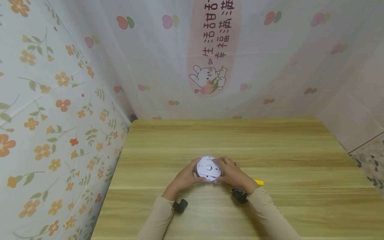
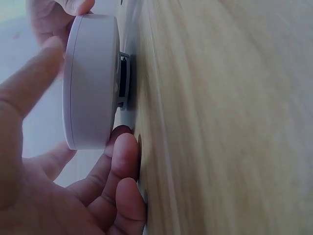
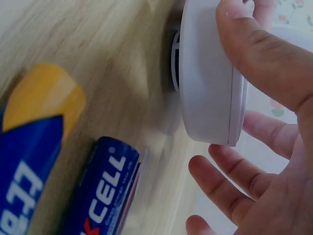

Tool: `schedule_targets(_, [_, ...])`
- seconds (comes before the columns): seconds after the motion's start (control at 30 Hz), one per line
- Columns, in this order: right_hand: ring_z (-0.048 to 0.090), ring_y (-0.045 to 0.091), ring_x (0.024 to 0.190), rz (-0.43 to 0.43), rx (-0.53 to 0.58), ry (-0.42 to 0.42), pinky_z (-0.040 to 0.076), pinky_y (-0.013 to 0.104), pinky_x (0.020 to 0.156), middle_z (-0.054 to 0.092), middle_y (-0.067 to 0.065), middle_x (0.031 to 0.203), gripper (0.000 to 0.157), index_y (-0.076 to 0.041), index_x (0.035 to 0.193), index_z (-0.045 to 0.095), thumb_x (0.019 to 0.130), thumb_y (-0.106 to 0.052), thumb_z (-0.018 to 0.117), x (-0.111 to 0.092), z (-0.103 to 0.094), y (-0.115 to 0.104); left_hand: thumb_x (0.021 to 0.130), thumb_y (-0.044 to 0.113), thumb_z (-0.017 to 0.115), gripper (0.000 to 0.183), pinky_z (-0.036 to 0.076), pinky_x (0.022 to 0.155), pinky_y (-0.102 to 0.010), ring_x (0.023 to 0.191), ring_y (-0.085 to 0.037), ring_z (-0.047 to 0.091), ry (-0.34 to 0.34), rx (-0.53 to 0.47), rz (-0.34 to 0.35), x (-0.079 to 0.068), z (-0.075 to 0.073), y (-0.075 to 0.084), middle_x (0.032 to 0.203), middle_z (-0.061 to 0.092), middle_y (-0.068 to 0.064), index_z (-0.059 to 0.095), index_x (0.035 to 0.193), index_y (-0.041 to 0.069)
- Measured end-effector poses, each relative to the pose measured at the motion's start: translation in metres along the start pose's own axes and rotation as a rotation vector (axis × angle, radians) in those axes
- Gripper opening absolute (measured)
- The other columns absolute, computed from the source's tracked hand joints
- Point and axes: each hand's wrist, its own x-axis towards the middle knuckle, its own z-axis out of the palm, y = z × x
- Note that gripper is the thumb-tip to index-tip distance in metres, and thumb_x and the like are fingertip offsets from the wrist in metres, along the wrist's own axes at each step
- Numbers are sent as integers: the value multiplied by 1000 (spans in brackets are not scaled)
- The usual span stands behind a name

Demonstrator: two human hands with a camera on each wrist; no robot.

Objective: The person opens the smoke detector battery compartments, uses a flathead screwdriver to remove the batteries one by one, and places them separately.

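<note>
Both hands hold a white round smoke detector [image 1: 205, 165] low over the wooden table, its flat back with a small central recess facing up. My left hand [image 1: 188, 175] grips the rim from the left, thumb at the near edge. From the other side my right hand [image 1: 231, 173] holds the rim, with its thumb on the edge of the back. In the left wrist view, a raised slotted vent [image 2: 124, 81] on the smoke detector's underside faces the tabletop. Several fingers of the right hand [image 3: 264, 176] extend below the rim.
A blue battery [image 3: 110, 181] lies on the table near the right hand. Beside it is a blue thing with a yellow end [image 3: 49, 98] and white lettering. A yellow piece [image 1: 258, 182] shows by the right wrist. Patterned curtains [image 1: 168, 66] border the wooden table [image 1: 168, 140].
</note>
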Motion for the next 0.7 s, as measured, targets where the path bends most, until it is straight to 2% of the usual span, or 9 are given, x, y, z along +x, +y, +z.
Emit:
schedule_targets(0.1, [48,32,120,4,24,4,29,49,91,50,15,131,80,-7,140,46,73,-32,81,0,-1,2,86,40,70,79,48,84,-42,93,-21,58,-4,11,-4,1,0,0,114,63,-10,31,151,21])
schedule_targets(0.27, [51,32,122,4,53,28,27,51,92,51,15,133,77,-4,136,48,73,-30,82,0,1,3,89,37,66,69,47,84,-43,98,-22,58,21,-1,-13,1,0,0,120,63,-12,34,149,23])
schedule_targets(0.43, [54,30,122,17,88,54,26,50,93,54,13,132,73,-1,131,50,71,-27,84,-2,4,1,87,33,70,68,45,75,-35,86,-17,56,23,-25,-19,0,1,-1,101,64,-7,37,145,19])
schedule_targets(0.7, [57,28,117,6,62,93,27,52,93,57,12,128,71,-2,127,52,69,-26,85,-1,6,5,86,35,71,65,47,81,-42,97,-21,61,50,-5,-55,2,-1,3,104,68,-9,41,141,19])
